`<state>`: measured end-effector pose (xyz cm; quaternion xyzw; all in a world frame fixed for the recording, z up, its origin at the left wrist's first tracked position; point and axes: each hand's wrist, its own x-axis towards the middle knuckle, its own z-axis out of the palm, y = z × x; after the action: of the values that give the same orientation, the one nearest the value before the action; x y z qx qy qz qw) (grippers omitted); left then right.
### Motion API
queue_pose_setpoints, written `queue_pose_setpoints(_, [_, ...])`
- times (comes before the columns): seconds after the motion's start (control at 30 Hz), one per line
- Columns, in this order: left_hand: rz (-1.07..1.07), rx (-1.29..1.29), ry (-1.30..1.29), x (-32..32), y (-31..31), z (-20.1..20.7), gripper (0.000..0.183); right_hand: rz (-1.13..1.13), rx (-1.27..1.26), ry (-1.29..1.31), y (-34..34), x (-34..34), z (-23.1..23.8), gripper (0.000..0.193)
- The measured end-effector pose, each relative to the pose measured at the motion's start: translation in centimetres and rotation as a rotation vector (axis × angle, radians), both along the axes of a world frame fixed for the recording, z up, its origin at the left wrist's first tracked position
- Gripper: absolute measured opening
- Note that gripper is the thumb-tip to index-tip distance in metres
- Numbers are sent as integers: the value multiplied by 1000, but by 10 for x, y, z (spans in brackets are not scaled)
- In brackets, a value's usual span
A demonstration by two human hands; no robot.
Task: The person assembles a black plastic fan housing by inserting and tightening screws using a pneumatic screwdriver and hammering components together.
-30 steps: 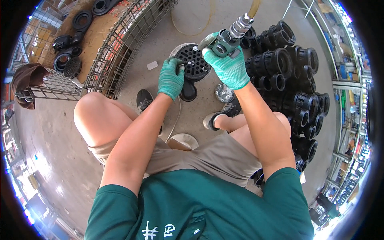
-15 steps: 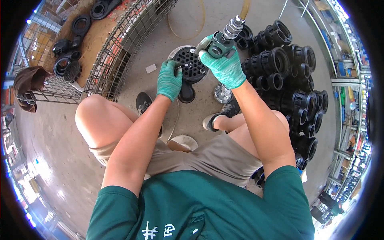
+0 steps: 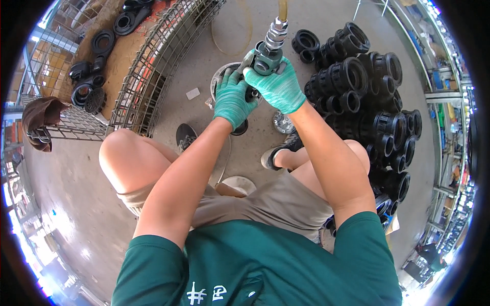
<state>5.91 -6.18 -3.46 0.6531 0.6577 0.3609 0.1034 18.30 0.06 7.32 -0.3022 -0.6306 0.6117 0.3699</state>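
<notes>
**Green metal power tool (image 3: pixel 265 60) in your right hand (image 3: pixel 278 87)**

Your right hand wraps around its body. Just to its left, your left hand (image 3: pixel 233 103) covers most of a black plastic part with a rounded end (image 3: pixel 240 128); whether those fingers grip anything, I cannot tell.

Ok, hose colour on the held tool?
The hose is yellowish-tan, best seen in the head view.

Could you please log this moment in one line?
left hand: over black part | right hand: gripping green tool | right side: piled black fittings
</notes>
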Motion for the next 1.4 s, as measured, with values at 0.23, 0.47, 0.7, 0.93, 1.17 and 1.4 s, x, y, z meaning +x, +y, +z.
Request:
queue_pose_setpoints(0.23, [22, -83, -45, 1, 2, -7, 54, 24, 82, -58, 6, 1, -1, 34])
queue_pose_setpoints(0.47, [53, -50, 89, 2, -3, -8, 27, -122, 240, 38, 15, 11, 57, 23])
queue_pose_setpoints(0.7, [70, -107, 228, 10, 1, -6, 19, -363, 154, 105, 31, 30, 59, 22])
queue_pose_setpoints(0.93, [72, -140, 205, 8, -1, -2, 23, -370, -56, -47, 34, 49, 54, 18])
queue_pose_setpoints(1.17, [6, -205, 260, 5, 14, 18, 38, -408, -367, -273, 44, 75, -2, 16])
queue_pose_setpoints(1.4, [45, -272, 455, -1, 48, 31, 64, -505, -439, -615, 16, 56, -217, 46])
